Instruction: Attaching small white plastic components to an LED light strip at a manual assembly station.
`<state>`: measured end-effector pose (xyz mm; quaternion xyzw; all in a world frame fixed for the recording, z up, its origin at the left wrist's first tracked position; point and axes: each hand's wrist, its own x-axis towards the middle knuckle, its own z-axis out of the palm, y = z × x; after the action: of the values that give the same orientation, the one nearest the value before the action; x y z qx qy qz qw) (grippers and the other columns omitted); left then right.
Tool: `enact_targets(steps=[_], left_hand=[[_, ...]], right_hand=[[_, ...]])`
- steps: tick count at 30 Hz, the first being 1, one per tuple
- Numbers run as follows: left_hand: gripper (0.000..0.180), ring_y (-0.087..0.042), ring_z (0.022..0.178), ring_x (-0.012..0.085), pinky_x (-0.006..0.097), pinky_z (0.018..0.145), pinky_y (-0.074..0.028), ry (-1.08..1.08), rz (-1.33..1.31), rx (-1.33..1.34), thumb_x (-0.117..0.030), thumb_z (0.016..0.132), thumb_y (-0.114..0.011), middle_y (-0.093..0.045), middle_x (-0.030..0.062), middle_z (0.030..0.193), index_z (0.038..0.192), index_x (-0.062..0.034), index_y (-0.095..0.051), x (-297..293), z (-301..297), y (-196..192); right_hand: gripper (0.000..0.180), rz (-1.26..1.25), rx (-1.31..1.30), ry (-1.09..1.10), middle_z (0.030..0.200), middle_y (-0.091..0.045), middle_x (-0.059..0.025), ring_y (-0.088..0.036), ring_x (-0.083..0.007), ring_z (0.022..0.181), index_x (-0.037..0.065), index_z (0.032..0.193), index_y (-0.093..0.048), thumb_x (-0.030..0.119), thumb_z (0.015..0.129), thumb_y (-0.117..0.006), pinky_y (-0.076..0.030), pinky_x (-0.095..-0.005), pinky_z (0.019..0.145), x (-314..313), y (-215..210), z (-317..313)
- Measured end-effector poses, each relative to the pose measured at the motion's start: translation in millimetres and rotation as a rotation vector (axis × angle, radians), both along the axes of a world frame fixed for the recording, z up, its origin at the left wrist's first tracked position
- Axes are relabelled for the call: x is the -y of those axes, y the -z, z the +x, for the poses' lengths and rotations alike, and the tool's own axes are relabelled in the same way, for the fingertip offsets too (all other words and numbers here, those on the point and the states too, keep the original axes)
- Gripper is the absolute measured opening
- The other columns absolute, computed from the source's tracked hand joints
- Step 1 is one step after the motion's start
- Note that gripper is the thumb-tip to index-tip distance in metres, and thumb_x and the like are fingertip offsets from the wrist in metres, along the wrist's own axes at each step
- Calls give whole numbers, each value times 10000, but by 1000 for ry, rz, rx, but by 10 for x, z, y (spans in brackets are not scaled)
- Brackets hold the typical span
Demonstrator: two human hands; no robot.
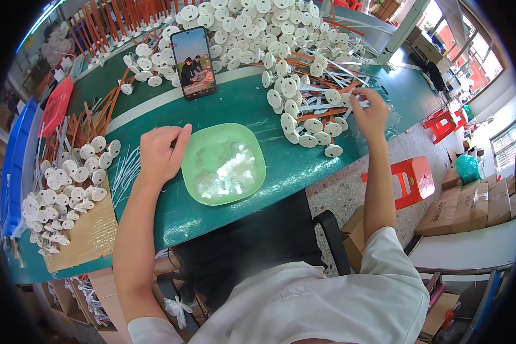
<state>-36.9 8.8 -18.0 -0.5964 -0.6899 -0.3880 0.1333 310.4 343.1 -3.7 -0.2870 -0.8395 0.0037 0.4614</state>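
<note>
My left hand (pixel 161 153) rests on the green tabletop beside a light green bowl (pixel 194 141). Its fingers are curled under, so anything inside is hidden. In the bowl lies a heap of small shiny clear pieces (pixel 235 175). Farther right, my right hand (pixel 371 113) is at the edge of a pile of strips ending in round white discs (pixel 307 140). Thumb and forefinger pinch a small white piece, apparently one of these disc ends. A phone (pixel 196 69) stands upright behind the bowl, its screen lit with a picture of people.
More white disc pieces (pixel 69 178) lie on cardboard at left, near a red basket (pixel 57 106) and blue bin (pixel 16 166). A large disc heap (pixel 252 26) fills the back. Red stools (pixel 413 180) and cartons (pixel 464 206) stand on the floor at right.
</note>
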Motion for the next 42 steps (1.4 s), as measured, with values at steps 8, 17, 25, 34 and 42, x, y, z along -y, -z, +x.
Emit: enact_targets(steps=[8, 17, 25, 34, 42], left_hand=[[261, -621, 595, 335, 407, 591, -475, 28, 43, -23, -150, 941, -676, -642, 152, 658, 736, 11, -676, -14, 10, -20], [226, -612, 566, 305, 396, 584, -469, 53, 39, -55, -151, 916, -701, -640, 118, 634, 734, -17, -688, 16, 7, 3], [223, -614, 531, 248, 361, 582, -485, 17, 156, -124, -173, 887, -737, -636, 70, 610, 701, -59, -694, 13, 71, -121], [668, -689, 906, 208, 313, 837, -543, 666, 60, 1155, -477, 1021, -553, -613, 190, 1304, 1538, -102, -358, 111, 415, -315], [328, -598, 771, 127, 270, 701, -489, 823, 24, 1378, -309, 1083, -527, -668, 78, 926, 1179, -8, -614, 117, 302, -275]], right_hand=[[201, 39, 275, 58, 1057, -737, -139, -714, -306, 840, 70, 1054, -755, 146, 869, -736, -551, -410, 761, -806, -283, -561], [186, 91, 296, 163, 976, -737, -148, -699, -369, 905, 109, 1058, -742, 210, 920, -668, -545, -476, 769, -996, -237, -651], [76, 643, -2, 156, 915, -740, -103, -717, -289, 810, 82, 984, -737, 94, 912, -716, -569, -365, 708, -437, -683, -746], [156, 899, -73, -411, 974, -761, -140, -729, -258, 758, -5, 960, -730, -49, 812, -757, -575, -332, 618, 746, -936, -1246], [281, 868, -110, -663, 1039, -743, -155, -715, -271, 809, -13, 1026, -719, -46, 755, -785, -591, -327, 684, 1054, -1016, -1744]])
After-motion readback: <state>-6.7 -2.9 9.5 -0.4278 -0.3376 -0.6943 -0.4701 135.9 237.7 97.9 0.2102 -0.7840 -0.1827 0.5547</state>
